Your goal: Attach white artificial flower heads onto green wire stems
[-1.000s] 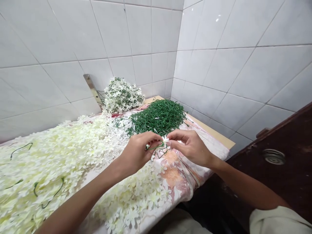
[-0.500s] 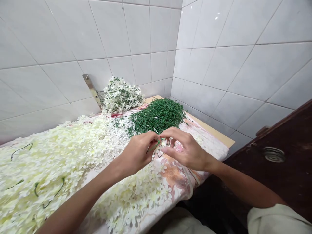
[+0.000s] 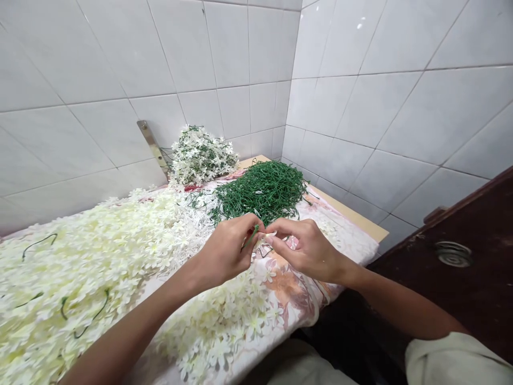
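Observation:
My left hand [image 3: 232, 246] is closed on a green plastic stem [image 3: 251, 236], which slants up between thumb and fingers. Against it, my right hand [image 3: 306, 248] pinches a small white artificial flower [image 3: 271, 234] between thumb and forefinger. The fingertips of both hands meet, so the join between stem and flower is hidden. Just beyond the hands lies a heap of green stems [image 3: 264, 187]. Loose white flowers [image 3: 216, 331] are spread below my left wrist, on a floral cloth [image 3: 286, 289].
A wide pile of cream flowers [image 3: 80, 251] covers the left side, with a few loose green stems on it. White flowers on stems [image 3: 202, 155] are bunched by the tiled wall [image 3: 160, 64]. A metal bracket [image 3: 152, 144] stands there. A dark wooden panel [image 3: 460, 289] is at right.
My right thumb and forefinger have closed together on the white flower and brought it against my left fingertips. The green stem in my left hand now points more upright.

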### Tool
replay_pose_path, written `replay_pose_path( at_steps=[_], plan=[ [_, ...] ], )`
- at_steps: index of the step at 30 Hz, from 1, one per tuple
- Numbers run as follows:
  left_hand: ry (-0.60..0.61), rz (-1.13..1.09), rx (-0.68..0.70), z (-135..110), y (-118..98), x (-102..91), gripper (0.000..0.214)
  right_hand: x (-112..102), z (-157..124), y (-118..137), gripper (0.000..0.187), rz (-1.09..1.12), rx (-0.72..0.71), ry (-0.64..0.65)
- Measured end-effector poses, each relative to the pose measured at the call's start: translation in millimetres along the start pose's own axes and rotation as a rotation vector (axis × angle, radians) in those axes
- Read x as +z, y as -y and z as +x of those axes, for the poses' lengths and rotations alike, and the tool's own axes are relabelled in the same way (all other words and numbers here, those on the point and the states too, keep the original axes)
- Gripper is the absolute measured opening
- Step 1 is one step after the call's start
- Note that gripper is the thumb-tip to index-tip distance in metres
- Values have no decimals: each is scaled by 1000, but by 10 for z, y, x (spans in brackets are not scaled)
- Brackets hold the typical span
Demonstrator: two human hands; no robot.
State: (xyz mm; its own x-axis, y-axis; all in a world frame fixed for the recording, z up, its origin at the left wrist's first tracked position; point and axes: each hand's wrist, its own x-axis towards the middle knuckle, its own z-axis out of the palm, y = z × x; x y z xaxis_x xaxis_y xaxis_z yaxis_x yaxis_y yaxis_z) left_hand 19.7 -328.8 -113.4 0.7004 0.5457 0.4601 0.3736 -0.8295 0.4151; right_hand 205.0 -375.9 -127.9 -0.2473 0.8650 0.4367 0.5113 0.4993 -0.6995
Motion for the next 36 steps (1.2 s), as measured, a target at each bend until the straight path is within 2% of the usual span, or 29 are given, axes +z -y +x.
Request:
replay_pose_path(
  at_steps=[7,11,14,19,23,26,31,36],
  plan=[
    [-14,-38,-7,13,-8,-66,9,21,22,0,14,76,67,18],
    [-6,-75,-38,16,-27,-100,9,27,28,-15,16,64,2,-5],
    [-21,-213,-95,24,14,-113,9,26,29,-14,16,71,-29,-46],
    [-269,-629,-238,72,177,-92,28,51,33,-25,17,174,-2,-129],
    [-407,-637,-305,118,264,-55,47,115,38,-59,14,249,-17,-166],
    [-470,-707,-418,143,271,-57,53,173,49,-75,15,293,-9,-196],
    [-586,-993,-517,173,240,-104,46,288,91,-41,14,277,-57,-88],
    [-688,-984,-459,166,202,-87,38,422,161,91,18,432,-4,64]
  ],
)
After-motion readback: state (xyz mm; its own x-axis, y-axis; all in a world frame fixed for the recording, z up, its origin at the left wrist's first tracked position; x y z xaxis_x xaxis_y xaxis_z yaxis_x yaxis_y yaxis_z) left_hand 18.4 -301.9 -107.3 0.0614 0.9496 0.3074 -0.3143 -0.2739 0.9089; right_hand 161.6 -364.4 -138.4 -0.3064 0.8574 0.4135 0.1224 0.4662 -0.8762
